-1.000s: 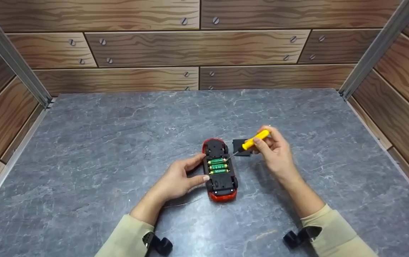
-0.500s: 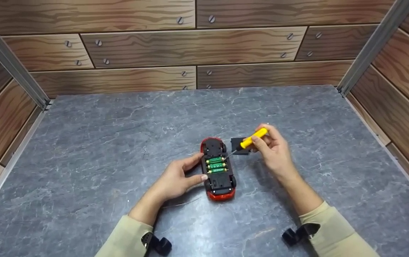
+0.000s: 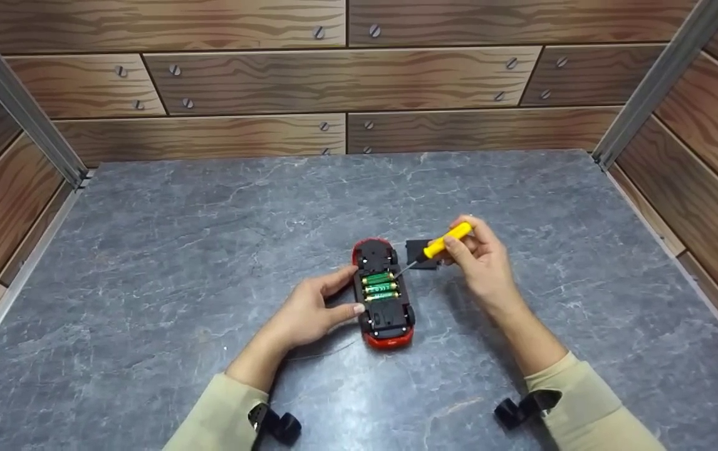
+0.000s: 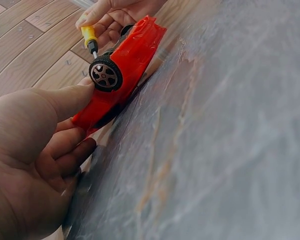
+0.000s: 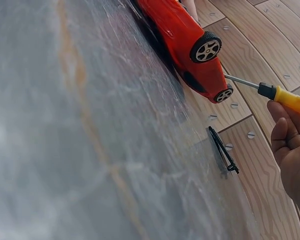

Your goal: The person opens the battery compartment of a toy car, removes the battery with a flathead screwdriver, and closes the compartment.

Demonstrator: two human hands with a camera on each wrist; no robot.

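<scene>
A red toy car (image 3: 388, 342) lies upside down, its black underside up, with three green batteries (image 3: 380, 288) in its uncovered compartment. My left hand (image 3: 301, 313) grips the car's left side between thumb and fingers; the left wrist view shows the thumb beside a wheel (image 4: 105, 73). My right hand (image 3: 485, 269) holds a yellow-handled screwdriver (image 3: 448, 240), its shaft slanting down to the right end of the top battery. In the right wrist view the screwdriver's shaft (image 5: 242, 81) passes behind the car body, so the tip is hidden.
A black cover (image 3: 418, 255) lies on the grey marbled table (image 3: 208, 219), right of the car and partly behind the screwdriver and right hand. Wood-patterned walls (image 3: 259, 81) and metal posts (image 3: 641, 88) border the table.
The head view has shifted slightly. Both hands keep nearly the same pose, and the screwdriver stays at the top battery's right end.
</scene>
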